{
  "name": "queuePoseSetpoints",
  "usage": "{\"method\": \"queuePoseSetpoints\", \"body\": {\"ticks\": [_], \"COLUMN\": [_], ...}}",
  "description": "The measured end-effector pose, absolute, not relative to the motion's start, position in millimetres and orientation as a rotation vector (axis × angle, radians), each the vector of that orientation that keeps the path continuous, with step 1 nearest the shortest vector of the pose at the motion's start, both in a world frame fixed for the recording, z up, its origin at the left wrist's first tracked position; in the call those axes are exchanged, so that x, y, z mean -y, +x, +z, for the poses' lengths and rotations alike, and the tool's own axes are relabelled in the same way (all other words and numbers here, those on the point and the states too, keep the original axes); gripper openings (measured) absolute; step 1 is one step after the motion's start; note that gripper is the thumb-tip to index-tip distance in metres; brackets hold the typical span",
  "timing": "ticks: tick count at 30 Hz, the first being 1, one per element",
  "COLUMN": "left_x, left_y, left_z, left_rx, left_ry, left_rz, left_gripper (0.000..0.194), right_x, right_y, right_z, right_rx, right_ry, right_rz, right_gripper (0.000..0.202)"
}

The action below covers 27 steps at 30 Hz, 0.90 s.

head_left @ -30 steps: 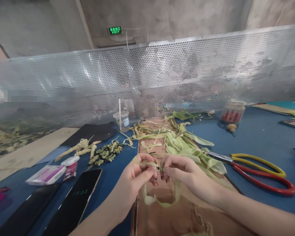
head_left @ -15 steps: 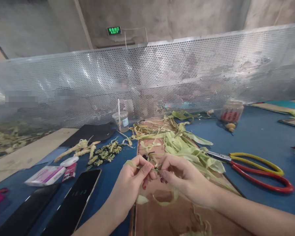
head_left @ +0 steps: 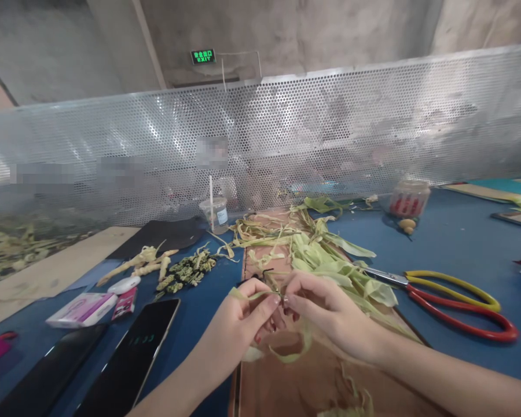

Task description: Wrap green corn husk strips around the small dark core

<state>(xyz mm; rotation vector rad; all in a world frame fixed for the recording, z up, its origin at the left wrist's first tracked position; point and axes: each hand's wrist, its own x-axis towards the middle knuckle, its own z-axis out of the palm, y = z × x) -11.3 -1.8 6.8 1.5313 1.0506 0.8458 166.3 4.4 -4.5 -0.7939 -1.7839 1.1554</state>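
Above a brown board (head_left: 278, 382), my left hand (head_left: 247, 318) and my right hand (head_left: 325, 315) meet fingertip to fingertip. Both pinch a thin green husk strip (head_left: 254, 296), one end of which crosses the left index finger. A small dark piece shows between the fingertips, too small to make out. Another pale strip (head_left: 292, 356) curls below the hands. Behind them, pale green husks (head_left: 316, 258) lie heaped on the board.
Scissors (head_left: 399, 279) with red and yellow handles lie right. A jar (head_left: 409, 200) and plastic cup (head_left: 215, 214) stand farther back. Left are a phone (head_left: 132, 353), a pink-white packet (head_left: 82, 310), pale roots (head_left: 147, 259) and folded green pieces (head_left: 189, 270). A perforated metal screen (head_left: 286, 133) spans the back.
My left hand has moved slightly right, bringing its thumb up against my right fingertips. The strip over the left index finger has shifted with it.
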Motion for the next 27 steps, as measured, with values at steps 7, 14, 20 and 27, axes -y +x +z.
{"method": "queuePoseSetpoints", "body": {"ticks": [7,14,20,27], "left_x": [5.3,6.6,9.0,11.4], "left_y": [-13.5,-13.7,-15.5,-8.8], "left_z": [8.5,6.1,6.3,7.0], "left_rx": [-0.977,-0.994,-1.096,-1.030], "left_ry": [1.590,1.604,1.722,1.608], "left_rz": [0.819,0.796,0.855,0.982], "left_gripper": [0.027,0.028,0.029,0.022], "right_x": [-5.5,-1.2,0.0,-4.8], "right_y": [166.6,166.7,165.3,163.7], "right_z": [-5.2,1.3,6.4,-4.4], "right_rx": [1.789,1.760,1.669,1.736], "right_ry": [-0.787,-0.775,-0.828,-0.797], "right_rz": [1.143,1.171,1.165,1.020], "right_gripper": [0.015,0.017,0.008,0.008]}}
